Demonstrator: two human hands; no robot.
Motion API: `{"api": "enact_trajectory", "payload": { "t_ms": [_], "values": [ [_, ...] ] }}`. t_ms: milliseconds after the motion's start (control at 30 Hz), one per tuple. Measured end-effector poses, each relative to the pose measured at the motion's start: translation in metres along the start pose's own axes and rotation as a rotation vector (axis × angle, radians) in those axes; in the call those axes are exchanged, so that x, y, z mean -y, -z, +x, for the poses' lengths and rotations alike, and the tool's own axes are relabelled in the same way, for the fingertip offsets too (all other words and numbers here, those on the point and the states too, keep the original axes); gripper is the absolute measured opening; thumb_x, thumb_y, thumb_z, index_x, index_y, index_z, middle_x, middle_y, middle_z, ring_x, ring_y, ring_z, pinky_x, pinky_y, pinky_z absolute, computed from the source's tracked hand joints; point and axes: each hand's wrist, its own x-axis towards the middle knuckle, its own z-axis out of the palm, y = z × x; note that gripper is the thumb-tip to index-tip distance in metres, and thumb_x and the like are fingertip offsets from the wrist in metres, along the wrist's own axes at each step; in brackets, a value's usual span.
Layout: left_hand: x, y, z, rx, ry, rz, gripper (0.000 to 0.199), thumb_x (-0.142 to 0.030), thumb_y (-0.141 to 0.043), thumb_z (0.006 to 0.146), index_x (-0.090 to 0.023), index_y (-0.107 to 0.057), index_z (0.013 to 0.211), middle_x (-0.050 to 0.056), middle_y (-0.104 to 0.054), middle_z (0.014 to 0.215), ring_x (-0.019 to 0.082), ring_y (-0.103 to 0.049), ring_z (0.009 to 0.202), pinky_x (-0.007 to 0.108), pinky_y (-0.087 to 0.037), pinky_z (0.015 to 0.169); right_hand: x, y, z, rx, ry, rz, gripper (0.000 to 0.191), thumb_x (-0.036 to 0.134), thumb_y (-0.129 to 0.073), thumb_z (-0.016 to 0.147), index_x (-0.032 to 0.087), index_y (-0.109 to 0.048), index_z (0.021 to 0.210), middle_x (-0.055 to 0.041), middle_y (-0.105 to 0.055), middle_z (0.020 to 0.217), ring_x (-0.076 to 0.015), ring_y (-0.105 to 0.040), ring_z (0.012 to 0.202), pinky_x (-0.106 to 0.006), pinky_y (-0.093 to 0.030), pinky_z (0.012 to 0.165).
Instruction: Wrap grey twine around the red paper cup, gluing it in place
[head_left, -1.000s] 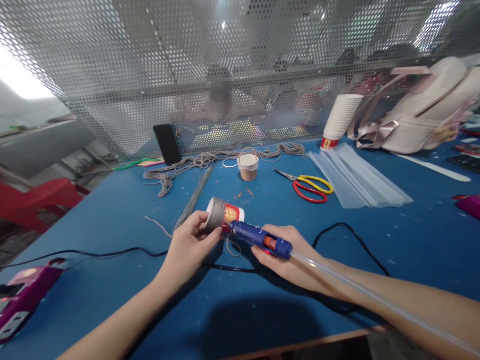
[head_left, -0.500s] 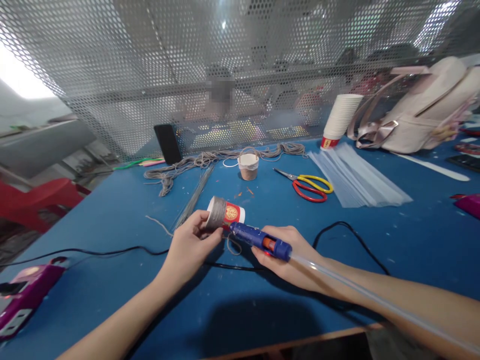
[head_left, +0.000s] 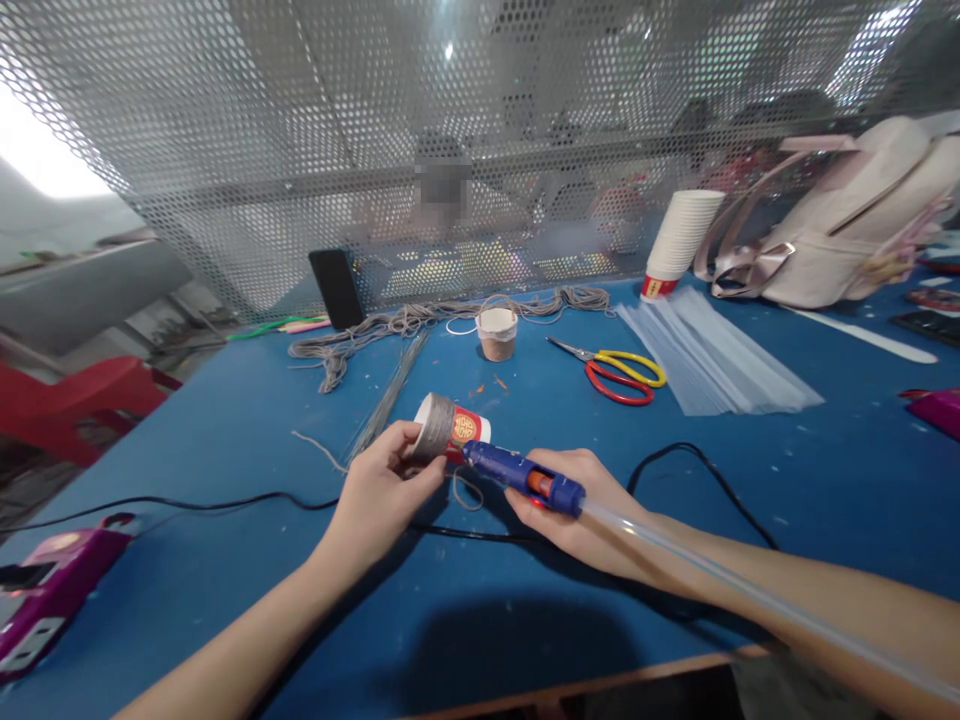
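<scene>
My left hand (head_left: pixel 390 485) is closed around the open end of a paper cup (head_left: pixel 466 428) that lies tilted on its side. Grey cord (head_left: pixel 437 425) is wound around part of the cup, beside its red band with a gold emblem. A loose loop of the cord (head_left: pixel 469 492) hangs under the cup. In my right hand (head_left: pixel 581 505) is a blue hot glue gun (head_left: pixel 517 473), its nozzle at the cup's red side; whether it touches I cannot tell. A long clear glue stick (head_left: pixel 675 553) sticks out of the gun's back end.
Behind the cup stand a small cord-wrapped basket (head_left: pixel 497 335), scissors (head_left: pixel 619 375), grey cord bundles (head_left: pixel 405 318) and a phone (head_left: pixel 336 288). Rightward are translucent strips (head_left: pixel 720 355), stacked cups (head_left: pixel 682 240) and a backpack (head_left: pixel 832 220). A black cable (head_left: pixel 225 498) crosses the table near a purple power strip (head_left: pixel 64 585).
The glue gun and my right hand have shifted very slightly, with the nozzle still by the cup. My left hand keeps its hold on the cup.
</scene>
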Motion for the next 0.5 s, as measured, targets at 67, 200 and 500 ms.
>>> {"api": "enact_trajectory", "payload": {
  "t_ms": [67, 200, 500],
  "values": [
    [-0.0002, -0.0002, 0.0002, 0.004, -0.003, -0.007, 0.018, -0.029, -0.065, 0.067, -0.018, -0.060, 0.081, -0.002, -0.065, 0.069, 0.012, -0.059, 0.062, 0.022, -0.048, 0.060, -0.0004, -0.0002, -0.0001, 0.017, 0.015, -0.005, 0.021, 0.018, -0.056, 0.075, 0.020, -0.040, 0.061, 0.0040, -0.047, 0.055, -0.0084, -0.037, 0.048, -0.022, -0.033, 0.051],
    [-0.0016, 0.0000, -0.0003, -0.002, -0.004, 0.007, 0.019, -0.030, -0.065, 0.067, -0.018, -0.061, 0.081, -0.002, -0.065, 0.068, 0.013, -0.059, 0.061, 0.023, -0.049, 0.061, -0.0012, 0.0000, -0.0009, -0.001, 0.043, -0.040, 0.021, 0.018, -0.057, 0.075, 0.020, -0.041, 0.062, 0.0043, -0.047, 0.056, -0.0083, -0.038, 0.048, -0.021, -0.033, 0.051],
    [-0.0008, 0.0001, -0.0009, 0.000, 0.004, 0.003, 0.020, -0.031, -0.065, 0.066, -0.019, -0.061, 0.081, -0.002, -0.066, 0.069, 0.014, -0.061, 0.063, 0.024, -0.050, 0.061, -0.0044, 0.0010, -0.0037, 0.060, 0.070, -0.073, 0.016, 0.022, -0.056, 0.075, 0.020, -0.045, 0.064, 0.0024, -0.050, 0.059, -0.0093, -0.042, 0.050, -0.022, -0.034, 0.052]
  ]
}}
